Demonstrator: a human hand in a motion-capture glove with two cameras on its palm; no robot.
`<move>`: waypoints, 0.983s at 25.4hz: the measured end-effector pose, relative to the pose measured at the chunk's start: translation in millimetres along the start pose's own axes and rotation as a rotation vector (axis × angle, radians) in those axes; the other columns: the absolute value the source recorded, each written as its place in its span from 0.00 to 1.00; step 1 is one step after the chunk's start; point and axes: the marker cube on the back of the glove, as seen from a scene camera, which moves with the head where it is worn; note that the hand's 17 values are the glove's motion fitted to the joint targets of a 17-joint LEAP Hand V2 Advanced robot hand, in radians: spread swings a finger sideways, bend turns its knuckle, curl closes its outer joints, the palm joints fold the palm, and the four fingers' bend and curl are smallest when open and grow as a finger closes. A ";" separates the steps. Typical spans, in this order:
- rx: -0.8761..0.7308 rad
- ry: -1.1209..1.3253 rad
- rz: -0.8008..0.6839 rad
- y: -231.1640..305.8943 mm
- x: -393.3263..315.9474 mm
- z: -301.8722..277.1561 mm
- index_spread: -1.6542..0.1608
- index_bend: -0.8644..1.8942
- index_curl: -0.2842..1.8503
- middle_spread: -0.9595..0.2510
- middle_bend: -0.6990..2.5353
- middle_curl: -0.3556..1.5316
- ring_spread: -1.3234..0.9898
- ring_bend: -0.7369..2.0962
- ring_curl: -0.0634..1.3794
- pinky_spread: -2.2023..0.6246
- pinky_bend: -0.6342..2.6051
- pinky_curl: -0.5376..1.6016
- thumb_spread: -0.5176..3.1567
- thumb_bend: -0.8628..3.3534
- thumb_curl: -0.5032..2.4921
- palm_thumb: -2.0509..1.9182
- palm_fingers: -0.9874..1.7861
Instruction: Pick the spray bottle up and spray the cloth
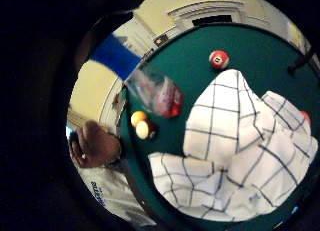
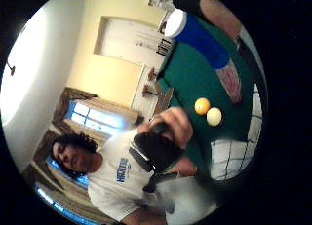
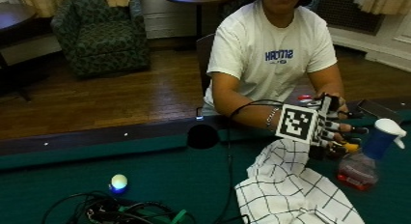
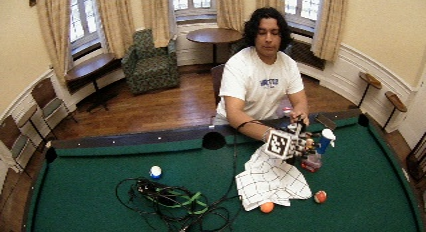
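On the green felt of the pool-table bench (image 3: pixel 77 185), a white cloth with a thin dark grid (image 3: pixel 289 195) lies crumpled in front of the seated person. In the outside view, at about three o'clock from the cloth, just beside its edge, stands a clear plastic spray bottle with a blue neck and white trigger head (image 3: pixel 369 156), upright, with a red label low on its body. The black-gloved right hand (image 3: pixel 324 127) hangs above the cloth's upper edge, at nine o'clock from the bottle and near it; whether it touches the bottle cannot be told. Its fingers reach toward the bottle, but their curl cannot be told. The little-finger palm view looks down on the cloth and the bottle, so neither is pressed to the palm. A yellow ball (image 1: pixel 138 118) and a cream ball (image 1: pixel 144 130) lie touching each other beside the bottle's base. The bare left hand (image 1: pixel 94 145) rests at the bench rail. A red striped ball (image 1: pixel 219 59) sits apart on the felt, a tangle of black cables (image 4: pixel 166 202) lies well apart from the cloth
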 end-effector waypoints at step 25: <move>-0.295 0.583 -0.094 49.1 -104.5 -91.3 0.63 0.37 0.28 0.64 0.27 0.36 0.50 0.34 0.26 0.85 0.26 0.41 0.39 0.20 0.29 0.59 0.47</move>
